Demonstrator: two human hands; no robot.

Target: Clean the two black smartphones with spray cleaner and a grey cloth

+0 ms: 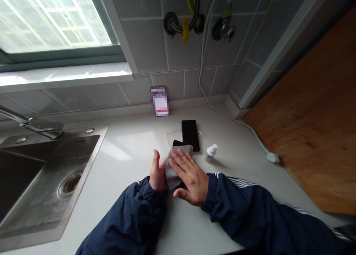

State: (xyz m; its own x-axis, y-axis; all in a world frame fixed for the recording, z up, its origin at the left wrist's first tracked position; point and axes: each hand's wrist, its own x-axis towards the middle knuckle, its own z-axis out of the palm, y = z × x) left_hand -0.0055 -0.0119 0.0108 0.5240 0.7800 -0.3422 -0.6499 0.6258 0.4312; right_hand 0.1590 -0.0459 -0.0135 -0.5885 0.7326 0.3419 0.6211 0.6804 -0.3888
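Observation:
My left hand point(157, 172) supports a dark, flat phone point(179, 143) from its left side, thumb raised and its other fingers mostly hidden. A grey cleaning cloth point(172, 177) covers most of that phone, leaving a black corner showing at the top. Across the cloth lies my right hand point(190, 177), flat with its fingers stretched out, pressing on it. Just beyond is a second black phone point(190, 133), resting on the counter beside a clear plastic sleeve point(172, 136). A small white spray bottle point(210, 153) stands upright to the right of my right hand.
A steel sink point(83, 166) with a faucet point(36, 125) is at the left. Against the tiled wall leans a blurred card or screen point(160, 102). A white cable point(222, 113) runs to a plug point(273, 158) on the counter point(130, 195). A wooden panel point(314, 118) borders the right.

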